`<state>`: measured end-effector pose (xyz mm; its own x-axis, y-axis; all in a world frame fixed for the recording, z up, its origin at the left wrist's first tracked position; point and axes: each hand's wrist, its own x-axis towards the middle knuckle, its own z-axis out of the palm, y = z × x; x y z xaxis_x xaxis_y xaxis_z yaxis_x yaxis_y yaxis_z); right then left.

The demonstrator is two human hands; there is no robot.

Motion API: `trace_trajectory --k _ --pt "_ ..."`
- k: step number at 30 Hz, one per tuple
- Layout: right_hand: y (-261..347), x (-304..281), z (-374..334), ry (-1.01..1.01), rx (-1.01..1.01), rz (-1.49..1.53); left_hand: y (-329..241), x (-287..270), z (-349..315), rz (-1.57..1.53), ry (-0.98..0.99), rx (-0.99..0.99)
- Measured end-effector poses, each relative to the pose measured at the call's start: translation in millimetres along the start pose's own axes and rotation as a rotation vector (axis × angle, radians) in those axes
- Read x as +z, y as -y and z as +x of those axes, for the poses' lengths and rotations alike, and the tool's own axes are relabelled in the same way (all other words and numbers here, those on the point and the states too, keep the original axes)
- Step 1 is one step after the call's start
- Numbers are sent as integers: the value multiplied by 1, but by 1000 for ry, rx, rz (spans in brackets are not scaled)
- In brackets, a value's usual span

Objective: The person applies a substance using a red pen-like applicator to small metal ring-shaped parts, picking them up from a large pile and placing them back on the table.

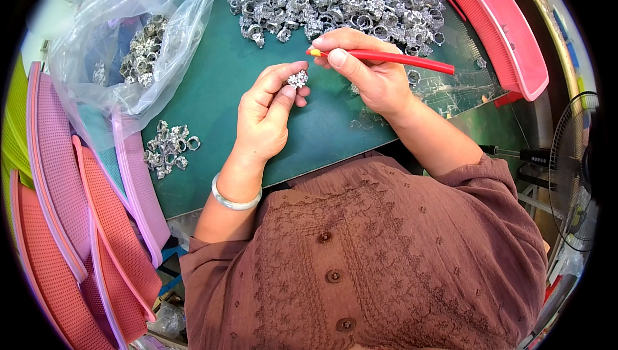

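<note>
Between the thumb and fingers of my left hand (265,106) is a silver ring (297,79), its stone-studded cluster facing up. My right hand (368,72) pinches a slim red pen-like tool (405,60) with a yellow band near its end. That end points left, a little above and right of the ring, without touching it. Beyond both hands a large heap of similar silver rings (341,2) covers the far part of the green tabletop (322,132). A smaller group of rings (170,149) lies to the left of my left forearm.
A clear plastic bag (183,47) holding more rings stands at the far left. Pink, purple and green perforated baskets (61,170) are stacked along the left edge. A pink basket (499,34) sits at the far right, and a black fan (573,170) stands beyond the table's right side.
</note>
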<state>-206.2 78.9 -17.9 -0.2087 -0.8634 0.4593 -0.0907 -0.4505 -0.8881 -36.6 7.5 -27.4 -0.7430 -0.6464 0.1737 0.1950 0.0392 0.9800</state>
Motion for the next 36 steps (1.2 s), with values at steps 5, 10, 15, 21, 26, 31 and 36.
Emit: trace_trajectory --k 5,10,15,21,26,31,36 --pt "10 8 0 -102 127 124 1 0 0 -36 -9 -11" --pt "1 7 0 -49 103 64 2 -1 0 -50 -2 -13" --pt "-6 10 -6 93 -44 -93 -3 3 0 -207 -46 -72" --pt "-6 5 -7 19 -161 -205 -7 7 1 -240 42 -80" --pt "13 -3 -12 46 -80 -236 -7 7 -2 -288 101 -169" --pt "16 1 -20 23 -105 -212 -7 13 -2 -308 125 -162" --pt "30 -10 -20 -30 -168 -351 -11 15 -4 -319 115 -206"
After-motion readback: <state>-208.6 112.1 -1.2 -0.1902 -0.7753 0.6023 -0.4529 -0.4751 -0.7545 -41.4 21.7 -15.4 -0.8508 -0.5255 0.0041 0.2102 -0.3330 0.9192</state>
